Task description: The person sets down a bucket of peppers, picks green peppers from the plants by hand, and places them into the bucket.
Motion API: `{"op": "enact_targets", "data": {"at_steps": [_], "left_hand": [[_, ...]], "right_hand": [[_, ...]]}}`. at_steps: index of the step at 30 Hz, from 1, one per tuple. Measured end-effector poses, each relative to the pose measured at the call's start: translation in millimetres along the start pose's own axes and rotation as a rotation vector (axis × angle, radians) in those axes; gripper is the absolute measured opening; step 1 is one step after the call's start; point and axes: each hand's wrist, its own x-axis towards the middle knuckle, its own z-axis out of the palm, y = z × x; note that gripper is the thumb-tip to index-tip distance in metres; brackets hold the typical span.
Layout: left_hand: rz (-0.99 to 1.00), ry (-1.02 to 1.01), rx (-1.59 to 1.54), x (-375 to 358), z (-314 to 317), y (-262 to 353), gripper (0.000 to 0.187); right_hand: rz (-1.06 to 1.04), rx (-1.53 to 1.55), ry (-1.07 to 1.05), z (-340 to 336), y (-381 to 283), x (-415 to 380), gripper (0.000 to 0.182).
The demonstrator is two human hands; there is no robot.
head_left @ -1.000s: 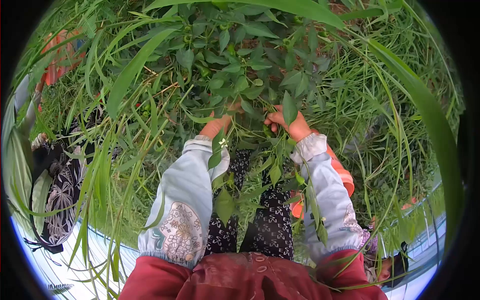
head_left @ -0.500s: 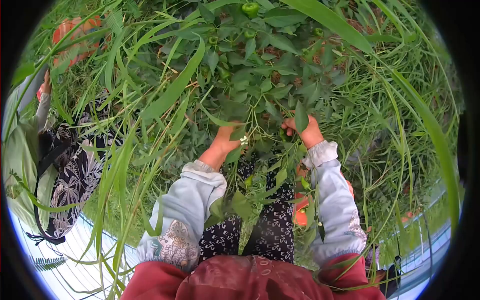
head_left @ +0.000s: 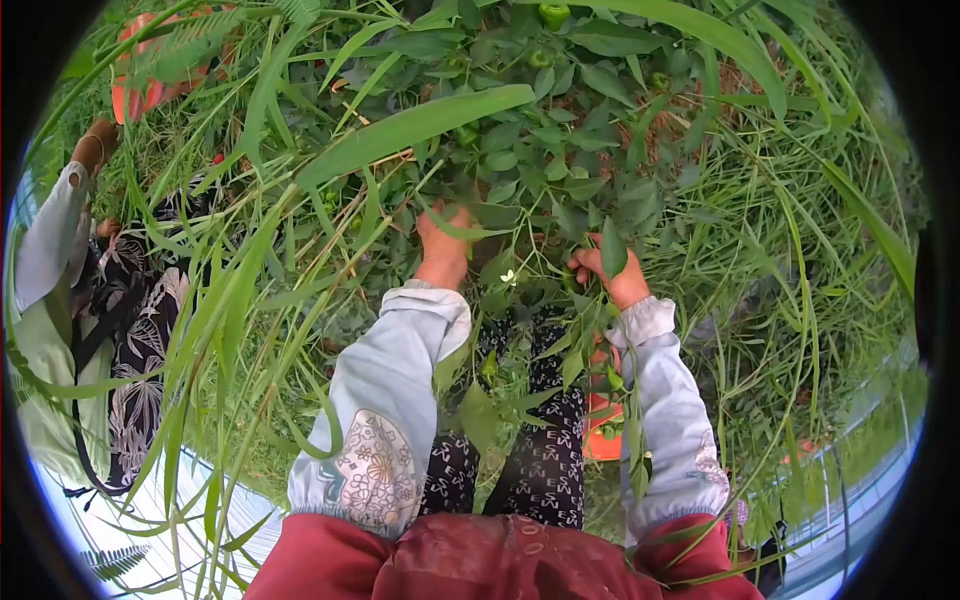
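My left hand (head_left: pixel 443 245) reaches into the pepper plant (head_left: pixel 560 170), its fingers apart and partly covered by leaves. My right hand (head_left: pixel 615 275) is closed among the stems, behind a broad leaf (head_left: pixel 613 248); what its curled fingers hold is hidden. Between both hands a small white flower (head_left: pixel 509 277) shows on a stem. One green pepper (head_left: pixel 489 369) hangs below my left hand, and a second green pepper (head_left: pixel 614 378) hangs below my right. Farther off, a rounder green pepper (head_left: pixel 553 15) sits at the top of the view.
An orange bucket (head_left: pixel 603 445) with green pieces inside stands by my leg, below my right forearm. At the left is another person, whose hand (head_left: pixel 95 145) is raised near an orange container (head_left: pixel 150 85). Long grass blades (head_left: pixel 420 125) cross the view. Tall grass (head_left: pixel 740 250) grows at the right.
My left hand has moved up and left, away from the flower into the leaves. My right hand stays nearly in place. The other person's arm has risen.
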Motion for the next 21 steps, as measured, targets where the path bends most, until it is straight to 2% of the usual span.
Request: {"op": "enact_targets", "data": {"at_steps": [1, 2, 3, 6, 8, 9, 11, 12, 13, 16, 17, 18, 19, 20, 21], "left_hand": [[0.014, -0.044, 0.158, -10, 0, 13, 0.033], [0.011, -0.045, 0.157, -7, -6, 7, 0.033], [0.219, -0.184, 0.268, 3, -16, -5, 0.032], [0.330, -0.264, 0.440, 11, -21, -9, 0.027], [0.034, 0.017, 0.121, -26, 8, 30, 0.027], [0.033, 0.012, 0.124, -21, 8, 28, 0.027], [0.051, -0.189, -0.013, 4, 4, 6, 0.028], [0.049, -0.189, -0.013, 22, 0, -16, 0.028], [0.336, -0.263, -0.057, 43, -5, -43, 0.027], [0.432, -0.301, 0.042, 29, -14, -28, 0.022], [0.434, -0.341, 0.204, 24, -16, -23, 0.022], [0.177, -0.319, 0.269, 11, -20, -6, 0.025], [-0.079, -0.300, 0.337, -2, -24, 12, 0.027], [-0.083, -0.302, 0.342, -19, -26, 28, 0.027], [-0.108, -0.292, 0.410, -34, -31, 39, 0.028]], "right_hand": [[-0.008, 0.034, -0.002, 1, 1, 0, 0.043], [-0.006, 0.032, 0.000, 1, 4, -1, 0.043], [-0.009, 0.044, 0.016, 2, 7, -1, 0.039], [-0.009, 0.038, 0.033, 3, 11, -1, 0.032], [-0.002, 0.023, 0.034, 8, 12, -2, 0.030], [-0.022, 0.049, 0.041, 13, 12, -4, 0.029], [-0.071, 0.108, 0.029, 19, 18, -6, 0.030], [-0.069, 0.108, 0.030, 20, 24, -3, 0.030], [-0.088, 0.104, 0.018, 22, 32, 1, 0.029], [-0.162, 0.021, 0.023, 24, 48, 5, 0.034], [-0.243, -0.223, 0.098, 22, 58, 8, 0.037], [-0.321, -0.468, 0.172, 20, 65, 10, 0.040], [-0.273, -0.704, 0.209, 32, 30, -11, 0.043], [-0.267, -0.699, 0.212, 38, 14, -22, 0.043], [-0.398, -0.929, 0.274, 44, 4, -31, 0.043]]}}
